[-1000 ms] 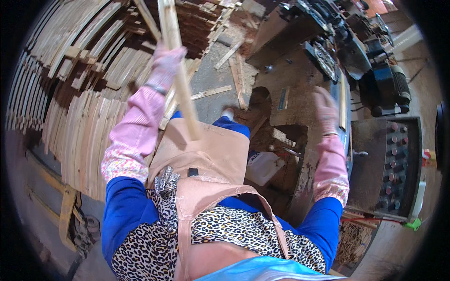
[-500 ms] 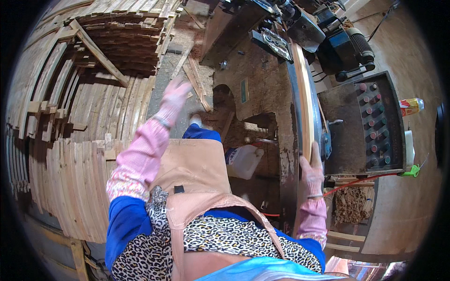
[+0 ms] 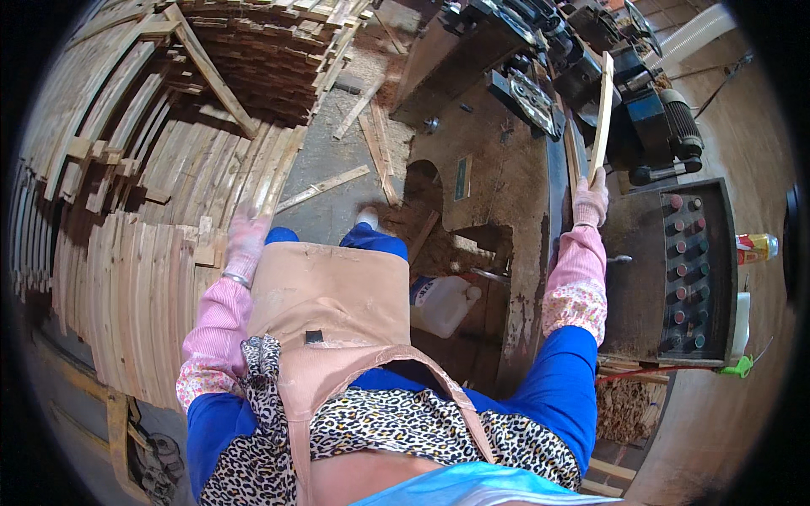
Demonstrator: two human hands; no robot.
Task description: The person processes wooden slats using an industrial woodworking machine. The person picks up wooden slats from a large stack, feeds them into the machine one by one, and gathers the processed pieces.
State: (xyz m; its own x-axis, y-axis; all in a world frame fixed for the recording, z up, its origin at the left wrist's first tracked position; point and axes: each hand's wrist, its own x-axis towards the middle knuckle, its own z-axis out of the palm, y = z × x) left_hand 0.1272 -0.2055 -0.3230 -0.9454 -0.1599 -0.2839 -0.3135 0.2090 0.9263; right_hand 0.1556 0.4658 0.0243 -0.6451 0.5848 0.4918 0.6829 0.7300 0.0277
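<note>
My right hand [image 3: 591, 202], gloved, is closed round the near end of a thin wooden strip [image 3: 603, 114]. The strip points away from me, tilted over the motor side of a woodworking machine [image 3: 494, 156]. Beneath and left of it, another narrow strip [image 3: 571, 139] lies along the machine's bed. My left hand [image 3: 247, 240], also gloved, is smeared by motion at the right edge of the stacked wooden strips [image 3: 139, 295]. Its fingers cannot be made out, nor whether it touches the wood.
Right of the machine bed stands a control panel [image 3: 688, 270] with rows of buttons. A translucent plastic jug [image 3: 445, 305] sits below the machine. Loose wood offcuts [image 3: 375, 148] lie on the floor ahead. A tall lumber pile [image 3: 253, 63] rises at the far left.
My right hand has moved forward and now holds a strip raised off the machine bed. My left hand has come back and leftward to the stack. The view has shifted slightly.
</note>
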